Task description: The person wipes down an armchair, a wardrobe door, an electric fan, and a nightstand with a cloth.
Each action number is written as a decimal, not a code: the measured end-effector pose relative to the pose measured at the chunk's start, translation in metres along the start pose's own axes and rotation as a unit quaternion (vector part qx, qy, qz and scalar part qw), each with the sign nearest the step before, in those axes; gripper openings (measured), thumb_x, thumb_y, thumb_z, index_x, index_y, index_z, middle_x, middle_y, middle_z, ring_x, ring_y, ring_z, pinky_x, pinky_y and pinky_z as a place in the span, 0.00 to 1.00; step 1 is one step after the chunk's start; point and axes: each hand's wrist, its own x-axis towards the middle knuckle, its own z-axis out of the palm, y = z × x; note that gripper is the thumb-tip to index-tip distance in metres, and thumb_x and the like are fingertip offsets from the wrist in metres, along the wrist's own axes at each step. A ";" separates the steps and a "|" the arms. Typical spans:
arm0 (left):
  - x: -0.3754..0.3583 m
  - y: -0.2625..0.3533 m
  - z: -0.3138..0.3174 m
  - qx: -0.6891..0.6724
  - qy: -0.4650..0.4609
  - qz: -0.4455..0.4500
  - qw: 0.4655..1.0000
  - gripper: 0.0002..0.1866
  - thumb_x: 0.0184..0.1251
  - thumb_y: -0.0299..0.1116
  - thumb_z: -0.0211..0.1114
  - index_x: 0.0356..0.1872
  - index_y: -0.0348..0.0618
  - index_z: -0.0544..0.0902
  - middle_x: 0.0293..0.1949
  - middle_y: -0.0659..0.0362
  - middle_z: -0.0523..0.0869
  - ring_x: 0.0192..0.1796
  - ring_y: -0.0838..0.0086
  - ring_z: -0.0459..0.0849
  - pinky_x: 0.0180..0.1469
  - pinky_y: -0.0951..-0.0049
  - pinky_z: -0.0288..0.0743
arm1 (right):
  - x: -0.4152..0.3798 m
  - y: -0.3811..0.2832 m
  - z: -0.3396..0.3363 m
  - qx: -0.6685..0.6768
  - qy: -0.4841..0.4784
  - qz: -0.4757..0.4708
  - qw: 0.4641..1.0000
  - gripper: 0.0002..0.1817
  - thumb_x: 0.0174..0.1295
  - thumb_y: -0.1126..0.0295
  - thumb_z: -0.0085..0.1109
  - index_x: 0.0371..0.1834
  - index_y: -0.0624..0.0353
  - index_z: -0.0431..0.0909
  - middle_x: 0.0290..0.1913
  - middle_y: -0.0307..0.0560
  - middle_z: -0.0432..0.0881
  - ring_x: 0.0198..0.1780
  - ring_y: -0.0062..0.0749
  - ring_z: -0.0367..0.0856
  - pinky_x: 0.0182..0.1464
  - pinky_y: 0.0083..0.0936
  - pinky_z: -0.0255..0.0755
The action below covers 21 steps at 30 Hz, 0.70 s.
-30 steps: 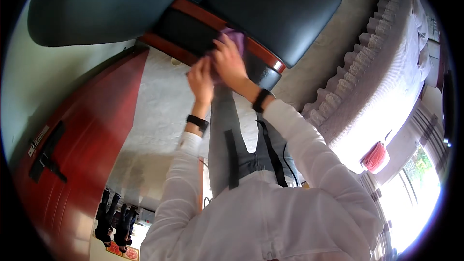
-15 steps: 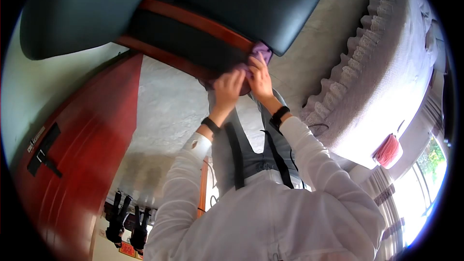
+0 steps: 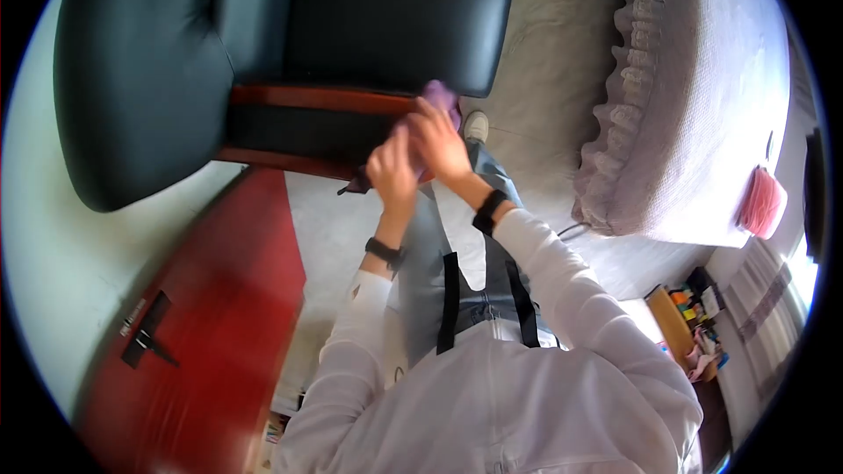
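A purple cloth point(image 3: 442, 96) is bunched over the front end of the armrest point(image 3: 325, 100) of a black leather chair. My right hand point(image 3: 442, 147) presses on the cloth with its fingers curled over it. Just beside it, my left hand point(image 3: 392, 174) is closed on the lower part of the cloth, though its fingertips are partly blurred. The armrest has reddish-brown wooden edges and a black padded middle. Part of its front end is hidden under the cloth and my hands.
The black seat point(image 3: 395, 17) and backrest point(image 3: 132, 79) fill the upper left. A red door point(image 3: 211, 298) with a black handle stands at the left. On the right is a bed point(image 3: 694, 114) with a frilled cover and a pink item point(image 3: 760, 202) on it. Grey floor point(image 3: 553, 44) lies between.
The view has turned, so the chair appears more level and further left. Both hands stay at the armrest's front end with the cloth, my right hand now closer to my left.
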 end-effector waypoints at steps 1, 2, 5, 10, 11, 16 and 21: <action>-0.006 -0.017 -0.007 0.006 0.013 -0.005 1.000 0.24 0.64 0.28 0.60 0.63 0.44 0.75 0.54 0.54 0.79 0.54 0.56 0.75 0.56 0.57 0.68 | 0.008 -0.010 0.016 -0.022 -0.026 -0.053 0.998 0.17 0.58 0.70 0.59 0.53 0.56 0.78 0.65 0.48 0.73 0.71 0.50 0.63 0.70 0.40 0.63; -0.013 -0.034 -0.011 0.010 0.025 -0.011 1.000 0.24 0.66 0.28 0.60 0.64 0.43 0.74 0.54 0.51 0.78 0.54 0.54 0.75 0.57 0.56 0.68 | 0.016 -0.019 0.031 -0.046 -0.053 -0.105 0.992 0.16 0.58 0.67 0.59 0.51 0.53 0.79 0.66 0.45 0.72 0.73 0.49 0.60 0.71 0.41 0.61; -0.036 -0.074 -0.025 0.014 0.013 -0.141 0.990 0.24 0.69 0.29 0.59 0.67 0.41 0.71 0.58 0.48 0.73 0.57 0.51 0.71 0.60 0.55 0.65 | 0.038 -0.057 0.078 -0.056 -0.095 -0.284 0.952 0.15 0.55 0.65 0.59 0.47 0.51 0.82 0.67 0.40 0.72 0.74 0.43 0.60 0.72 0.39 0.58; -0.032 -0.093 -0.028 0.050 0.003 -0.093 0.994 0.24 0.71 0.28 0.56 0.68 0.45 0.72 0.58 0.50 0.71 0.59 0.54 0.68 0.62 0.58 0.64 | 0.052 -0.053 0.077 -0.013 -0.083 -0.267 0.960 0.17 0.50 0.58 0.64 0.42 0.50 0.82 0.56 0.35 0.78 0.67 0.38 0.68 0.69 0.36 0.61; -0.029 -0.090 -0.020 0.051 0.012 -0.067 0.996 0.23 0.71 0.28 0.56 0.67 0.46 0.73 0.57 0.51 0.71 0.59 0.55 0.68 0.62 0.59 0.64 | 0.047 -0.043 0.071 0.037 -0.045 -0.238 0.969 0.15 0.51 0.59 0.64 0.41 0.51 0.81 0.52 0.36 0.78 0.66 0.39 0.69 0.68 0.37 0.64; -0.012 -0.046 0.004 0.023 -0.036 0.036 0.998 0.23 0.65 0.25 0.59 0.61 0.54 0.81 0.55 0.56 0.75 0.59 0.57 0.69 0.61 0.59 0.64 | 0.001 -0.004 0.031 0.007 0.031 -0.054 0.998 0.19 0.54 0.63 0.64 0.49 0.56 0.79 0.58 0.47 0.76 0.67 0.48 0.68 0.68 0.44 0.62; -0.001 -0.003 0.022 -0.045 -0.123 0.150 0.980 0.28 0.58 0.28 0.59 0.62 0.60 0.80 0.55 0.61 0.76 0.52 0.60 0.74 0.55 0.59 0.69 | -0.049 0.028 0.037 0.076 0.116 0.201 0.970 0.20 0.64 0.72 0.53 0.60 0.60 0.71 0.64 0.56 0.70 0.65 0.55 0.69 0.66 0.42 0.65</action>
